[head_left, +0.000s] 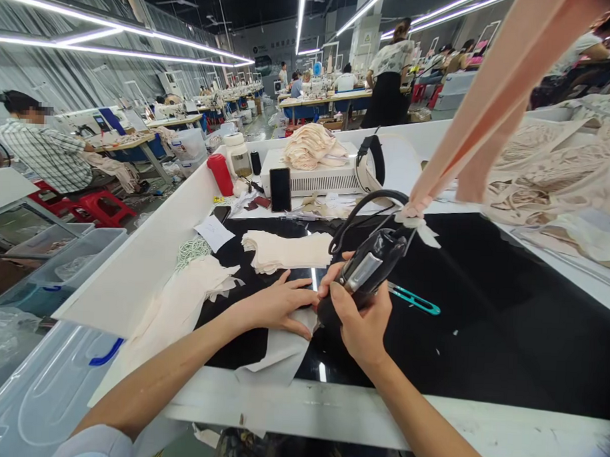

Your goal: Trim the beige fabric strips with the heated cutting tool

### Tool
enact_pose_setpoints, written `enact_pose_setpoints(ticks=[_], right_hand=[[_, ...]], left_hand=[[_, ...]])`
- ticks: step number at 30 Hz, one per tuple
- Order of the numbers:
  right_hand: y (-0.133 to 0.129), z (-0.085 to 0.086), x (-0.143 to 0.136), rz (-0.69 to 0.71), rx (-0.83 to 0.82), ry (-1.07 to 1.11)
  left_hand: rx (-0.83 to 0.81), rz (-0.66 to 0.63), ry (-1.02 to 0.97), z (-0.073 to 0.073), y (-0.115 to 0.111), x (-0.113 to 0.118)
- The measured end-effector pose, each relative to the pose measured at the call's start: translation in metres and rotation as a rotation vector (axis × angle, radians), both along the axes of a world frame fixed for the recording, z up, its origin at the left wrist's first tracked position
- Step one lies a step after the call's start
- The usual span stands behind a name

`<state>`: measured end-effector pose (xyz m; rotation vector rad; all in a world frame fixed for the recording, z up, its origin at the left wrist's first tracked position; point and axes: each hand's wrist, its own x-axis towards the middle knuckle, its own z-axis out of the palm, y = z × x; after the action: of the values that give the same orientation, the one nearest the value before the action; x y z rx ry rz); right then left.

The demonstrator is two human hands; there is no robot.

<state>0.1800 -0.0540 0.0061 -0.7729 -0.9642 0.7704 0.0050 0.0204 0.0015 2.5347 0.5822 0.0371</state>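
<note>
A black handheld tool with a silver plate and a black cable is gripped by my right hand, its lower end just over the table. My left hand lies spread on a light grey fabric piece at the front edge, its fingertips close to the tool. Behind my hands rests a stack of cream fabric pieces. More cream fabric is piled on the left, near a tangle of pale green cord. Right of the tool lies a turquoise-handled implement.
A long peach fabric strip hangs at upper right. Behind the black table surface stand a phone, a white box, a red item and a jar. Beige garments fill the right side. People sit and stand further off.
</note>
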Motion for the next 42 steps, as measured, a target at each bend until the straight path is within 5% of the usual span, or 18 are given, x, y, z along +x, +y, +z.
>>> enact_pose_setpoints(ticks=[15,25,29,34,42], right_hand=[[-0.001,0.008,0.001,0.044,0.074,0.058],[-0.003,0.013,-0.003,0.004,0.077,0.003],[-0.004,0.013,-0.001,0.033,0.08,0.024],[-0.003,0.016,0.008,0.009,0.078,0.041],[-0.005,0.019,0.019,0.009,0.079,0.073]], left_hand=[[0.188,0.075,-0.06,0.002,-0.029,-0.029],[0.297,0.2,-0.216,0.004,-0.06,-0.025],[0.349,0.272,-0.136,-0.001,-0.082,-0.018],[0.413,0.225,-0.017,-0.014,-0.097,-0.016],[0.399,-0.012,-0.16,-0.006,-0.071,-0.043]])
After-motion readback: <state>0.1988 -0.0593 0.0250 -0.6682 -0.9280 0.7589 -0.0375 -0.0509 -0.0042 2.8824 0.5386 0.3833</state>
